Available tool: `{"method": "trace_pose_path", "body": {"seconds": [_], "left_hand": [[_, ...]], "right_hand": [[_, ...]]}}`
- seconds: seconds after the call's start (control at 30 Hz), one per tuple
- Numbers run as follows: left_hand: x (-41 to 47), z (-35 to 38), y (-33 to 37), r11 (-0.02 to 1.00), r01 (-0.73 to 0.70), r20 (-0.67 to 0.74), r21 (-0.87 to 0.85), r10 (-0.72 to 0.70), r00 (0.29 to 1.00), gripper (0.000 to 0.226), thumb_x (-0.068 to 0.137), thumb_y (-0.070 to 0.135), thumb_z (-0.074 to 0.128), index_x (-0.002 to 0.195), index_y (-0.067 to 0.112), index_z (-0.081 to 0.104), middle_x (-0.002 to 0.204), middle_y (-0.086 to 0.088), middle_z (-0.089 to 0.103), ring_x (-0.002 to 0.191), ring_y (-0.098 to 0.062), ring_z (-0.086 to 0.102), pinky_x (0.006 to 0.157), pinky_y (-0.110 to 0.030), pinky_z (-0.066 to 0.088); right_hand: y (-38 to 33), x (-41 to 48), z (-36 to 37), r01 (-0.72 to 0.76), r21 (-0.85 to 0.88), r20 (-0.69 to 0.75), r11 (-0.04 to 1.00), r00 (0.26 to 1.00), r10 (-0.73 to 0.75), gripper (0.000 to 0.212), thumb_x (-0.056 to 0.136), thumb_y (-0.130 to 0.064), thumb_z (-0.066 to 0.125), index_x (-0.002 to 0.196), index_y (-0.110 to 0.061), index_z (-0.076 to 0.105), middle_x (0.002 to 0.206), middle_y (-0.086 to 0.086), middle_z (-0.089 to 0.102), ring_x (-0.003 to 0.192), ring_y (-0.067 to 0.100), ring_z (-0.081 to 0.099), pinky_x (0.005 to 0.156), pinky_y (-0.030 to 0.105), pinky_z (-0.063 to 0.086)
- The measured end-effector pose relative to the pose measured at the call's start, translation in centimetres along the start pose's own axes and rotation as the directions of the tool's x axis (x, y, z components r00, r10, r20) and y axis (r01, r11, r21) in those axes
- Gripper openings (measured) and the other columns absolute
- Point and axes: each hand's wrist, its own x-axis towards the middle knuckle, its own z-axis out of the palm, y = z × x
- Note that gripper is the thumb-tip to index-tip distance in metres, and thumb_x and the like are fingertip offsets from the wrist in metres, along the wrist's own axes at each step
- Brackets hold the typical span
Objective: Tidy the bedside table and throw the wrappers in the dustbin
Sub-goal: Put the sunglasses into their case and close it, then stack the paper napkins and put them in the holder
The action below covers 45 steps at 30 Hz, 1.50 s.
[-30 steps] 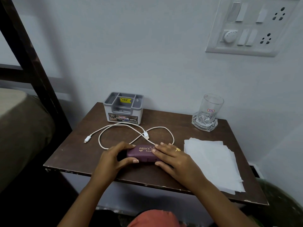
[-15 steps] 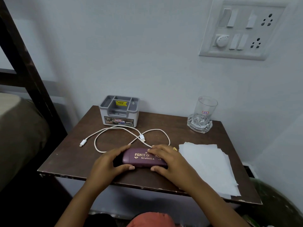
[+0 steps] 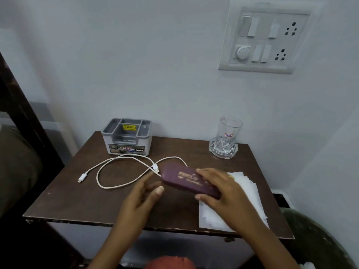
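Maroon hard case (image 3: 186,179), gold lettering blurred, sits centre-right of the frame over the brown bedside table (image 3: 77,191), angled with its left end toward the upper left. Right hand (image 3: 219,191) grips it: fingers curled over the far edge, thumb on the near edge at the right end. Can't tell if the case is lifted or resting on the tabletop. Left hand (image 3: 141,193) is relaxed and open just beside the case's left end, thumb near the corner; contact not clear, motion blur. Case's right end overlaps the left edge of the white paper sheets (image 3: 250,199), stacked loosely at the table's front-right corner. White cable (image 3: 124,171) lies looped left of the case, one plug just beside the case's left tip, the other plug out toward the table's left side. Grey compartment organiser (image 3: 127,138) stands at the back-left against the wall, yellow sticker inside, OPEL label on front. Clear glass (image 3: 229,131) stands upright in a cut-glass dish (image 3: 223,150) at the back-right. Dark green dustbin (image 3: 320,239) in the lower right corner, beside the table. White switchboard (image 3: 266,37) on the wall, upper right. Dark bed frame (image 3: 19,105) along the left edge.
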Motion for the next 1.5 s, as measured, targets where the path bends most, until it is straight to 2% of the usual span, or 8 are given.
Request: {"method": "trace_pose_path", "body": {"seconds": [0.17,0.3,0.53,0.77,0.93,1.03,1.3,1.5], "left_hand": [[-0.3,6.7,-0.2,0.984,0.046,0.045,0.172,-0.055,0.997,0.041,0.089,0.010,0.061,0.125,0.026,0.053,0.125,-0.002,0.063,0.102,0.004,0.061,0.087,-0.010,0.045],[0.4,10.9,0.0,0.944,0.203,0.094,0.261,-0.234,0.968,0.062,0.091,0.019,0.058,0.146,0.013,0.029,0.150,-0.004,0.036,0.134,-0.018,0.040,0.111,-0.039,0.035],[2.7,14.2,1.3,0.917,0.320,0.185,0.237,-0.366,0.912,0.034,0.083,0.022,0.065,0.115,0.019,0.055,0.118,-0.003,0.064,0.105,-0.021,0.062,0.094,-0.044,0.050],[3.3,15.3,0.9,0.870,0.175,0.123,0.460,-0.258,0.958,0.034,0.076,0.021,0.067,0.110,0.020,0.064,0.108,-0.003,0.070,0.101,-0.024,0.063,0.082,-0.032,0.050],[3.5,12.0,1.0,0.911,0.130,0.106,0.391,-0.185,0.977,0.037,0.076,0.007,0.069,0.111,0.019,0.065,0.102,-0.002,0.071,0.092,-0.017,0.064,0.075,-0.023,0.050],[3.4,7.8,1.1,0.910,0.145,0.036,0.388,-0.172,0.984,0.046,0.076,0.004,0.070,0.118,0.020,0.063,0.100,-0.001,0.071,0.093,-0.019,0.065,0.083,-0.032,0.053],[2.8,-4.2,0.6,0.842,0.298,-0.254,0.450,-0.199,0.946,0.043,0.078,0.002,0.071,0.119,0.008,0.060,0.104,-0.010,0.068,0.090,-0.028,0.063,0.078,-0.032,0.048],[2.8,-6.6,0.7,0.732,0.336,-0.337,0.593,-0.154,0.929,0.051,0.081,0.009,0.069,0.129,0.008,0.054,0.122,-0.017,0.063,0.109,-0.036,0.058,0.089,-0.037,0.045]], "right_hand": [[4.1,-3.9,-3.6,-0.229,-0.062,-0.200,0.972,0.956,0.212,0.059,0.071,-0.030,0.079,0.125,-0.029,0.055,0.120,-0.011,0.057,0.104,0.009,0.054,0.084,0.017,0.039],[6.4,-5.8,-4.3,-0.331,-0.039,-0.254,0.943,0.916,0.311,0.057,0.070,-0.031,0.080,0.121,-0.027,0.055,0.112,-0.008,0.057,0.096,0.010,0.056,0.072,0.011,0.039],[7.2,-6.8,-3.4,-0.356,-0.081,-0.257,0.931,0.910,0.325,0.057,0.069,-0.033,0.081,0.120,-0.028,0.055,0.113,-0.009,0.056,0.094,0.012,0.058,0.071,0.023,0.051],[6.9,-6.7,-2.5,-0.372,-0.095,-0.289,0.923,0.898,0.332,0.057,0.069,-0.034,0.081,0.119,-0.027,0.055,0.115,-0.006,0.057,0.093,0.017,0.058,0.071,0.031,0.054],[5.2,-5.7,-0.9,-0.340,-0.088,-0.292,0.936,0.907,0.302,0.054,0.068,-0.033,0.081,0.115,-0.029,0.056,0.112,-0.008,0.057,0.091,0.016,0.059,0.067,0.028,0.051],[3.4,-4.4,1.1,-0.298,-0.061,-0.254,0.953,0.928,0.274,0.053,0.069,-0.035,0.079,0.117,-0.029,0.057,0.113,-0.009,0.056,0.090,0.016,0.059,0.066,0.029,0.053],[-2.2,-0.6,7.1,-0.123,-0.003,-0.158,0.992,0.980,0.121,0.052,0.072,-0.041,0.073,0.119,-0.032,0.052,0.117,-0.012,0.051,0.095,0.011,0.057,0.070,0.024,0.051],[-3.9,0.6,9.0,-0.020,-0.030,-0.098,0.999,0.995,0.016,0.051,0.076,-0.043,0.066,0.123,-0.034,0.048,0.121,-0.013,0.048,0.100,0.015,0.055,0.077,0.028,0.051]]}}
